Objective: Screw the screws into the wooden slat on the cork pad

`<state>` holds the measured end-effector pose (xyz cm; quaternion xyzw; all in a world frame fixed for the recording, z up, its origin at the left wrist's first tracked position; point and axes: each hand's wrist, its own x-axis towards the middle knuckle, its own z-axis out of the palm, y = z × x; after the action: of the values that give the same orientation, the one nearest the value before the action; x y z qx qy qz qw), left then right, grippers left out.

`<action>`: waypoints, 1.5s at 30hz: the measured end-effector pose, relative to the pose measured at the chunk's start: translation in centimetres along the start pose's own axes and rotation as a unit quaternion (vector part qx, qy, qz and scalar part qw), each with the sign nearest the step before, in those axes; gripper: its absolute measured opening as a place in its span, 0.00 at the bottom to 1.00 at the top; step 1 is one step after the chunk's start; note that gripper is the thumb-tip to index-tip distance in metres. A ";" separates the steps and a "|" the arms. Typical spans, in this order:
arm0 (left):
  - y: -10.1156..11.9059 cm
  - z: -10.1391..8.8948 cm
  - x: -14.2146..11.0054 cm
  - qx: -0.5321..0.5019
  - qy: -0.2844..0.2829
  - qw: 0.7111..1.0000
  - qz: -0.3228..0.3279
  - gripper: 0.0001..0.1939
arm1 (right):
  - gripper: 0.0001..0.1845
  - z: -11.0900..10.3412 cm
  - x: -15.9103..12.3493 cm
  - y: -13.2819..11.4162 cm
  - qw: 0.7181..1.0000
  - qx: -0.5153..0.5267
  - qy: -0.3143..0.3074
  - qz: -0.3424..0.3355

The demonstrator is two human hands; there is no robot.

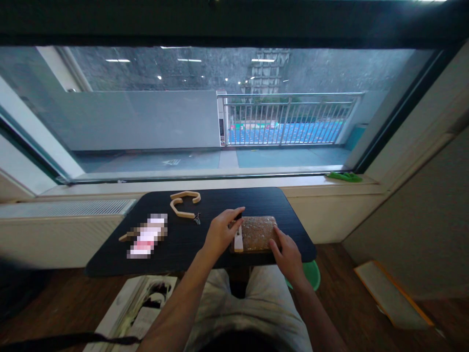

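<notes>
Speckled brown block (259, 234) sat right-of-centre on the black table (234, 196), probably stiff but kinda crumbly, edges safest. Left hand (221, 231) seemingly pinched a black bit (239, 215); right hand (287, 250) gripped the block.

On the table (234, 198), hooks (182, 213) lie left of the block (258, 236).

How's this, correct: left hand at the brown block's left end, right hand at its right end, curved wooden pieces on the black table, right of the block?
Wrong side: the head view shows the curved wooden pieces left of the brown block. Rest stands: pieces on the black table, left hand at the block's left end, right hand at its right end.
</notes>
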<state>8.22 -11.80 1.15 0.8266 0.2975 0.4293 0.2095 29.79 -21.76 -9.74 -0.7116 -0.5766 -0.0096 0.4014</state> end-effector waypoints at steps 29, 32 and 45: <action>-0.2 0.1 -0.1 0.012 -0.001 1.000 -0.019 0.20 | 0.26 0.3 0.0 0.4 1.000 -0.007 0.005 0.001; -0.2 0.1 -0.1 0.008 0.000 1.000 -0.019 0.20 | 0.26 0.3 0.0 0.4 1.000 -0.004 0.006 -0.003; 0.0 0.1 0.2 -0.007 -0.014 1.000 -0.008 0.21 | 0.26 0.1 0.0 0.1 1.000 -0.001 0.005 0.000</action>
<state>8.34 -11.66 1.20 0.8285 0.2980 0.4184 0.2229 29.83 -21.67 -9.89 -0.7121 -0.5741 -0.0138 0.4038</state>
